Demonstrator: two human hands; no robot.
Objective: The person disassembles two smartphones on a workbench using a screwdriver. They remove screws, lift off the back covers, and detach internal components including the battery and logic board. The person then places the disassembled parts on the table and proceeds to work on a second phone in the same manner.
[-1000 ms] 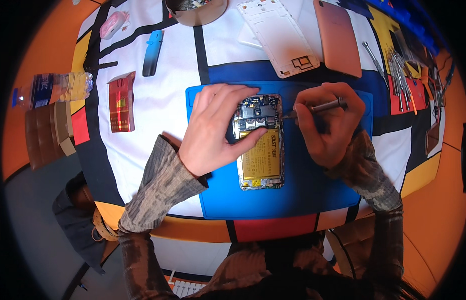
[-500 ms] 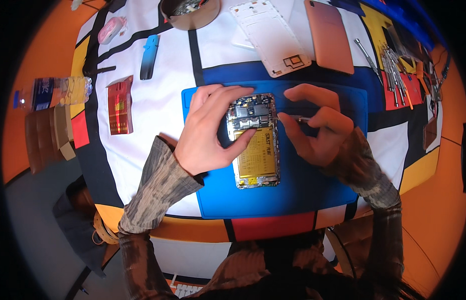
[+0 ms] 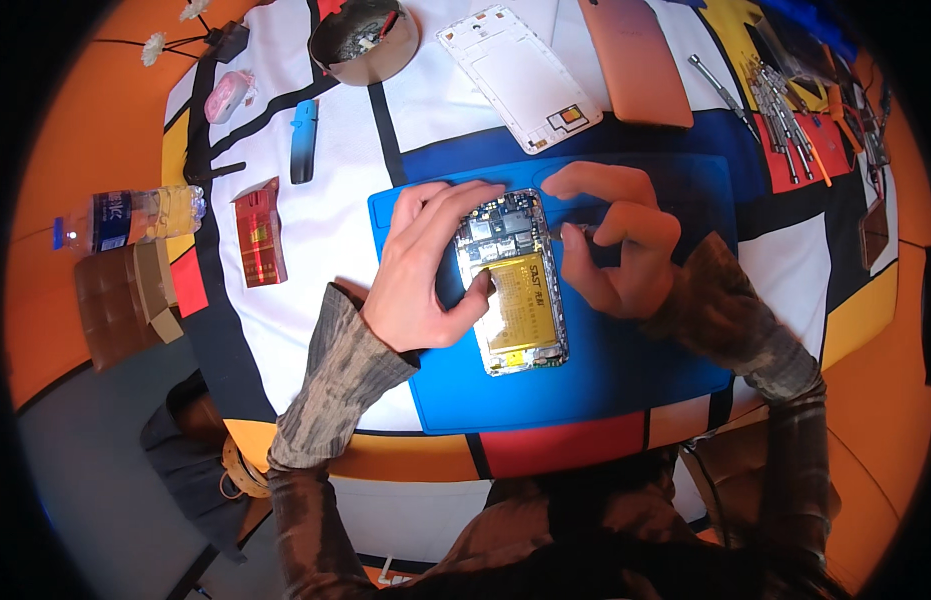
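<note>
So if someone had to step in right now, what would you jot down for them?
Left hand steadies the opened phone on the blue mat, thumb on its left edge.
Right hand pinches a thin tool at the circuit board end.
Done: back cover is off, lying above the mat.
Left: yellow battery and board are in place in the phone.

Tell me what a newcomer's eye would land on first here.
First the opened phone with its yellow battery, lying on the blue mat at the centre. The left hand steadies its left edge, while the right hand holds a thin tool to its upper right side. Behind lie a white inner frame and a pink back cover.
</note>
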